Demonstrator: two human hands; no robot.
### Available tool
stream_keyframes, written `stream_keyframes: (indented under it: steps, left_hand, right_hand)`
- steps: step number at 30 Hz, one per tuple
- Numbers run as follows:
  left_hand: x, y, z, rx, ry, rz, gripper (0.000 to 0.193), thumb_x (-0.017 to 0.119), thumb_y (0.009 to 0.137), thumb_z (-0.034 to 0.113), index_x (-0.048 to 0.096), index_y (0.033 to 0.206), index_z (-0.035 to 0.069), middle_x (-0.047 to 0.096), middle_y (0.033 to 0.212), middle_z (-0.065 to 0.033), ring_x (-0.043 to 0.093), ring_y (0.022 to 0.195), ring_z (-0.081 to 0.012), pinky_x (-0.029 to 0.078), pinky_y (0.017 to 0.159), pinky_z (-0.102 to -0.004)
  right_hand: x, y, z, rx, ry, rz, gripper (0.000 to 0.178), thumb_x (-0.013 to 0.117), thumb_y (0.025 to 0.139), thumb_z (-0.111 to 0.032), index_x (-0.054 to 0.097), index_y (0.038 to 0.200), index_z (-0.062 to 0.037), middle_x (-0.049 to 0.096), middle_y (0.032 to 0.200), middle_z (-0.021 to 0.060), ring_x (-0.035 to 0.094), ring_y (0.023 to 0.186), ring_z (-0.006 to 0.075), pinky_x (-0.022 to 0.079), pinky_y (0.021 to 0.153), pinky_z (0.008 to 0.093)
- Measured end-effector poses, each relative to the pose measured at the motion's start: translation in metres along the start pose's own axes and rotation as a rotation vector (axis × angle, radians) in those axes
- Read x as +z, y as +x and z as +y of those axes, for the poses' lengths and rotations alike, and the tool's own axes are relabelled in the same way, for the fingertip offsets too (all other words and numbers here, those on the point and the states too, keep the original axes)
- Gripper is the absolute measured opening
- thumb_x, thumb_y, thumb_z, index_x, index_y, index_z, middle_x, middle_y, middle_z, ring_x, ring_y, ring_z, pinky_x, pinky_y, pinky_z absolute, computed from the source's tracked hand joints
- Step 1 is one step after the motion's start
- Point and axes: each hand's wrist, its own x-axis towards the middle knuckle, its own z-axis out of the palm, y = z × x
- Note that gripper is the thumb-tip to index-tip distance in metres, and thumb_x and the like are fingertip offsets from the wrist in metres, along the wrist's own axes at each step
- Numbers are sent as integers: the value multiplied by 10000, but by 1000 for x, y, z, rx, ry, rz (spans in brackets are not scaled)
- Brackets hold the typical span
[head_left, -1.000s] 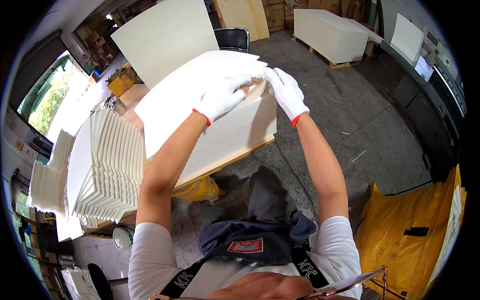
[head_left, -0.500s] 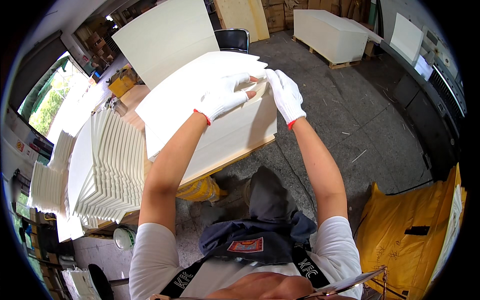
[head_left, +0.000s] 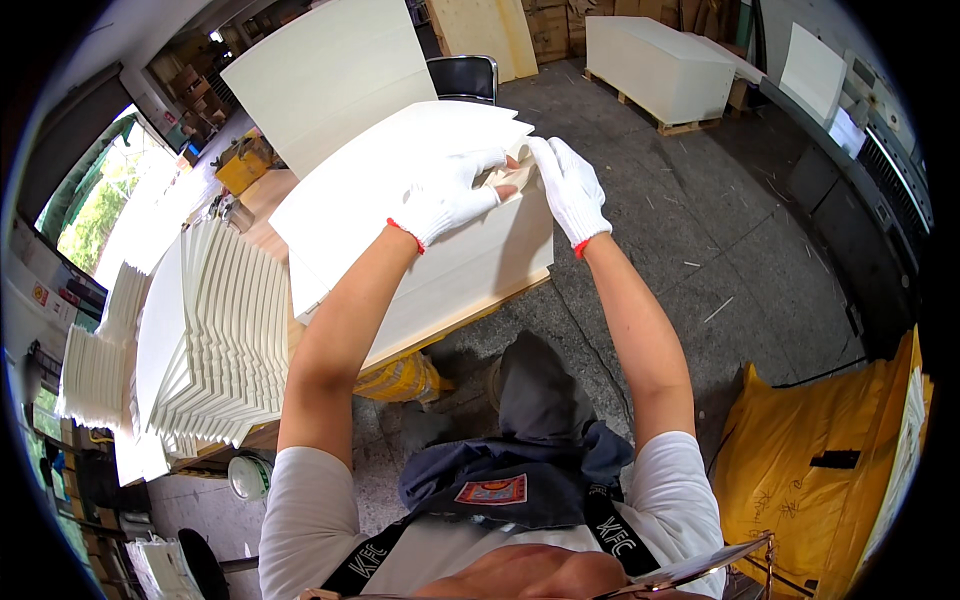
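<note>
A thick stack of white paper sheets [head_left: 365, 165] lies in front of me, its top sheets fanned out with pointed corners at the far right. My left hand [head_left: 450, 198], in a white knitted glove with bare thumb and index fingertips, rests on the top sheets, thumb and index finger spread apart. Between those fingertips, the sheet edges are curled. My right hand [head_left: 570, 192], also gloved in white, is bent round the right corner of the sheets and grips their edges. Its fingertips are partly hidden by the glove and paper.
Stepped piles of folded white sheets [head_left: 235, 330] stand on the left of the wooden table [head_left: 268, 200]. Behind rises a large upright white board [head_left: 330, 85], beside a black chair [head_left: 468, 75]. A palletised white stack [head_left: 655, 75] stands far right; a yellow cover [head_left: 800, 480] hangs near right.
My left thumb and index finger have shifted slightly, and the sheet edges between the hands look more curled. The right hand has barely moved.
</note>
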Motion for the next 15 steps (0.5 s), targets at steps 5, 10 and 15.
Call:
stream_keyframes:
  steps: [5,10,15]
  left_hand:
    - [3,2,-10,1,-68,14,354,667,934,280,669,1276,191,727,1002,-109,670,817,-184,531,804,-339]
    - [3,4,-13,37,-45,36,347,663,937,218,669,1279,159,724,973,-96,655,759,-138,534,771,-315]
    - [6,6,-18,39,-74,26,354,656,939,212,662,1288,154,721,963,-86,649,753,-130,534,763,-307]
  right_hand:
    - [1,0,-2,11,22,-8,513,374,1018,-541,622,1038,-92,672,1009,211,629,981,434,477,838,484]
    - [2,1,0,17,33,3,518,380,1015,-545,626,1046,-90,670,1010,213,627,987,435,476,839,484]
    - [3,0,1,8,32,19,521,381,1013,-550,627,1050,-93,669,1012,210,627,985,432,477,838,480]
